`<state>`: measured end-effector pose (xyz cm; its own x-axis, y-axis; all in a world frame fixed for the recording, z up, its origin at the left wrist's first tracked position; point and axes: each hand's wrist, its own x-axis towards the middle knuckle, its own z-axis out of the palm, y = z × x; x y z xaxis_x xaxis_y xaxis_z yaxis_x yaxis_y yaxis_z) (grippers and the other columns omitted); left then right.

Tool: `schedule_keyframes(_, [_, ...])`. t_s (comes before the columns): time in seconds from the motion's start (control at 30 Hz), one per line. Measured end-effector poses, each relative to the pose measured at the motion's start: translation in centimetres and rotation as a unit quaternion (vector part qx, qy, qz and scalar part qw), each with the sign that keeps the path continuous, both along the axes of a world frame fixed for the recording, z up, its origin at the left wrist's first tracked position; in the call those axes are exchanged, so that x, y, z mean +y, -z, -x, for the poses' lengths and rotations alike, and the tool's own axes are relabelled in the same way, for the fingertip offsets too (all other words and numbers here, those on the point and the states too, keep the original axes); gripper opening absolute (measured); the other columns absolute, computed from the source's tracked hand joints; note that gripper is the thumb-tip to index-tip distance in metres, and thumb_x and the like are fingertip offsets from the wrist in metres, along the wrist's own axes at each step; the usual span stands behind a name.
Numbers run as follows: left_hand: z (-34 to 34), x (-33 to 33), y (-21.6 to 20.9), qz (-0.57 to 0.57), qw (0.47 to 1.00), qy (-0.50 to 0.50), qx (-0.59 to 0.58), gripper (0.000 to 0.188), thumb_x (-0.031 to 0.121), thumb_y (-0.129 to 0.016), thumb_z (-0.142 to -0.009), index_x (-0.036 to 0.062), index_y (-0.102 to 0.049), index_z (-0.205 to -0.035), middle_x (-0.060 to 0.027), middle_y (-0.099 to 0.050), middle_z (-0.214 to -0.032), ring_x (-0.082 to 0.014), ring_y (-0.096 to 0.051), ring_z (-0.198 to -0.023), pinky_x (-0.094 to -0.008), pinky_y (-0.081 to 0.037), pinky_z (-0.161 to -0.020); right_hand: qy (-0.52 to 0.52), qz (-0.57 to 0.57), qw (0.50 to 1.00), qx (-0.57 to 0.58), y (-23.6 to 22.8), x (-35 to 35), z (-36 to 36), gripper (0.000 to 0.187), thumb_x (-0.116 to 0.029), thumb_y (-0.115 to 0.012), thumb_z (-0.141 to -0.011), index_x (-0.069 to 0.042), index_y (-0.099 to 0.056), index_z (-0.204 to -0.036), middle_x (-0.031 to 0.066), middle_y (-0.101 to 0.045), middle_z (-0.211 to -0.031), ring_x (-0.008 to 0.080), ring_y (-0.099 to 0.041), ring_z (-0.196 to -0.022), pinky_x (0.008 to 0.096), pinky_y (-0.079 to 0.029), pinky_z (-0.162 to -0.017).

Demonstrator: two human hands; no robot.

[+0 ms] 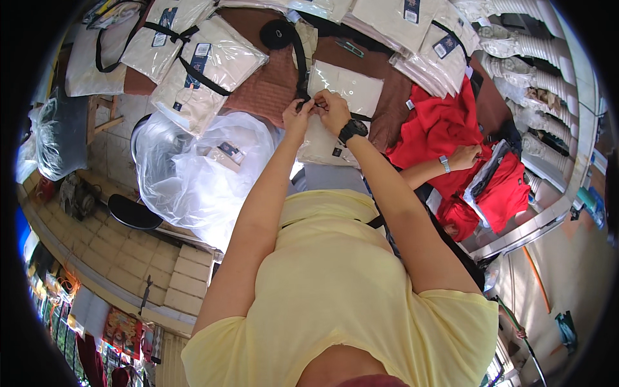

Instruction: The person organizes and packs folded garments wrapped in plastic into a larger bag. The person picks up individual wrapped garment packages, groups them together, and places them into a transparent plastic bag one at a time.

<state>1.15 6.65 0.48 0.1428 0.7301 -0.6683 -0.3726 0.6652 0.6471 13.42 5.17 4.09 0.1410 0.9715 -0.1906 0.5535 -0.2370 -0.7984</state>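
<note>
A cream-coloured folded fabric piece (pixel 348 87) lies in front of me with a black ribbon (pixel 300 61) over it. My left hand (pixel 296 120) pinches the ribbon at the left edge of the fabric. Close beside it, my right hand (pixel 333 111), with a black watch on the wrist, also has its fingers closed on the ribbon. From there the ribbon runs up to a black roll (pixel 277 34). A strip of it also shows across the fabric, right of my right wrist. My fingertips hide the exact crossing of the ribbon.
Cream packs in clear plastic (pixel 213 68), tied with black ribbon, lie at left; more packs (pixel 412 32) lie far right. Teal thread snips (pixel 350 48) rest on the brown cloth. Clear plastic bags (pixel 200 161) stand left. Another person's hand (pixel 465 157) touches red garments (pixel 438 122) at right.
</note>
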Motion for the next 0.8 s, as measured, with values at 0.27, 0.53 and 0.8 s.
schedule_keyframes(0.27, [-0.7, -1.2, -0.4, 0.022, 0.997, -0.068, -0.007, 0.024, 0.001, -0.07, -0.081, -0.0045, -0.057, -0.101, -0.0103, -0.059, -0.1, -0.0187, -0.062, -0.09, -0.0259, -0.053, -0.082, 0.074, 0.024, 0.997, 0.001, 2.4, -0.3, -0.1, 0.017, -0.002, -0.07, -0.074, -0.005, -0.071, -0.091, 0.0132, -0.065, -0.086, 0.0204, -0.064, -0.072, 0.0298, -0.052, -0.069])
schedule_keyframes(0.53, [-0.4, -1.6, -0.3, -0.036, 0.991, -0.103, 0.077, 0.02, -0.009, -0.064, -0.08, -0.0045, -0.061, -0.099, -0.0087, -0.061, -0.098, -0.0178, -0.062, -0.09, -0.0268, -0.052, -0.08, 0.006, 0.004, 1.0, -0.023, 2.2, -0.2, 0.0, 0.014, -0.006, -0.071, -0.075, -0.005, -0.072, -0.088, 0.0105, -0.066, -0.083, 0.0245, -0.061, -0.079, 0.0335, -0.05, -0.072])
schedule_keyframes(0.8, [1.5, 1.1, -0.9, -0.485, 0.797, 0.149, 0.328, 0.033, -0.011, -0.06, -0.076, 0.0032, -0.065, -0.104, -0.0115, -0.064, -0.093, -0.0209, -0.064, -0.082, -0.029, -0.05, -0.075, 0.002, -0.011, 0.998, -0.065, 2.8, -0.2, 0.3, 0.013, -0.004, -0.068, -0.075, -0.004, -0.07, -0.087, 0.0115, -0.065, -0.084, 0.0278, -0.06, -0.083, 0.0358, -0.049, -0.076])
